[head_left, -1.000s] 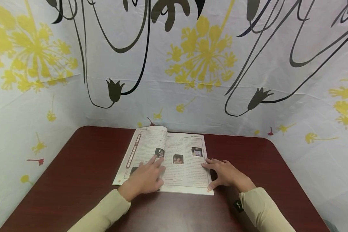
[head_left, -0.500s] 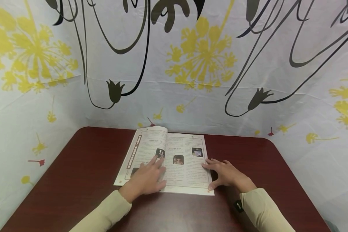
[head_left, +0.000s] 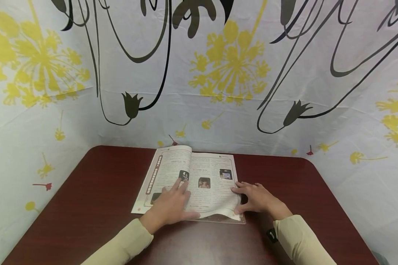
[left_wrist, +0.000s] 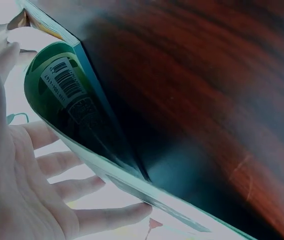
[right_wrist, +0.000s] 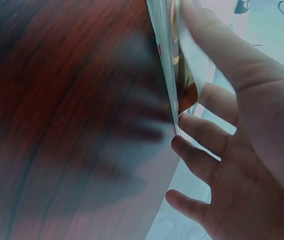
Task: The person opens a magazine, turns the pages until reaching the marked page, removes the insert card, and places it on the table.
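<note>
An open magazine [head_left: 212,165] with printed text and small photos lies on the dark red table [head_left: 93,191]. Flat across its left page and near the fold rests my left hand [head_left: 168,206], fingers spread. The left wrist view shows that hand [left_wrist: 36,170] against the left side, where the cover [left_wrist: 56,100] curves up, showing a barcode. My right hand [head_left: 260,198] touches the right edge. Its thumb presses the page near the lower corner, and the page [head_left: 220,211] bulges up beside it. In the right wrist view the thumb [right_wrist: 217,40] lies against the lifted page [right_wrist: 192,55].
A white cloth backdrop [head_left: 166,84] with yellow and dark flower prints stands around the table's back and sides. Beige sleeves [head_left: 122,243] cover both forearms. A small black item [head_left: 272,235] sits by the right cuff.
My right thumb has moved slightly left, and the right page's lower edge has lifted into a wave, uncovering a strip beneath. My left thumb has spread to the right along the bottom edge.
</note>
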The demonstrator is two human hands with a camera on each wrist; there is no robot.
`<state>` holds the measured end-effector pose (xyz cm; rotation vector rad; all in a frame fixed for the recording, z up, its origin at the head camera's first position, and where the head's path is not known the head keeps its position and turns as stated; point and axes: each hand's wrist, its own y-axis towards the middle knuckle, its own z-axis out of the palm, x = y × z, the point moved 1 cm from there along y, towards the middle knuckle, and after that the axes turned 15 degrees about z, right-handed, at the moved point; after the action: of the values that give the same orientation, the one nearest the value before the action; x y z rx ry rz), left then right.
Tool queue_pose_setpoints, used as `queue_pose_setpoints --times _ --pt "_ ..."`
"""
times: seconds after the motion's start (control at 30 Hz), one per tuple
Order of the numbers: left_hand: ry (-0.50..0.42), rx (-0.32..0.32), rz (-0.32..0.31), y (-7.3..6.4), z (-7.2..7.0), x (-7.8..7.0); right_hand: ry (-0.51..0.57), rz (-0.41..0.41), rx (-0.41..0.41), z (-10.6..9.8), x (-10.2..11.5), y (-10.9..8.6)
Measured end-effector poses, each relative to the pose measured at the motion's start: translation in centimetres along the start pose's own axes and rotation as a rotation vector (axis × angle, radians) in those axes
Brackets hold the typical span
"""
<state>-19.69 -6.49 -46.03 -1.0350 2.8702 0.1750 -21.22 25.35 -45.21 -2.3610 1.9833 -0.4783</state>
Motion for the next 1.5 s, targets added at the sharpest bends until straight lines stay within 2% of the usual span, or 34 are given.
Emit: queue_pose_setpoints --times 0.53,0.9,1.1,1.3,1.5 --pt "0.066 0.008 0.035 -0.1 0.0 0.0 0.023 -0.024 -0.019 -0.1 0.0 0.1" --pt "0.024 0.006 0.032 -0.4 -0.3 0.1 0.059 -0.028 0.065 -1.2 -0.3 0.0" --pt "0.021 0.007 0.042 -0.4 -0.2 0.3 0.088 -0.031 0.072 -1.1 -0.7 -0.1" --pt "0.027 0.000 0.049 -0.5 -0.4 0.3 0.139 -0.052 0.060 -2.0 -1.3 -0.3" --pt "0.007 -0.010 0.054 -0.7 -0.6 0.3 0.205 0.028 0.056 -3.1 -1.6 -0.5"
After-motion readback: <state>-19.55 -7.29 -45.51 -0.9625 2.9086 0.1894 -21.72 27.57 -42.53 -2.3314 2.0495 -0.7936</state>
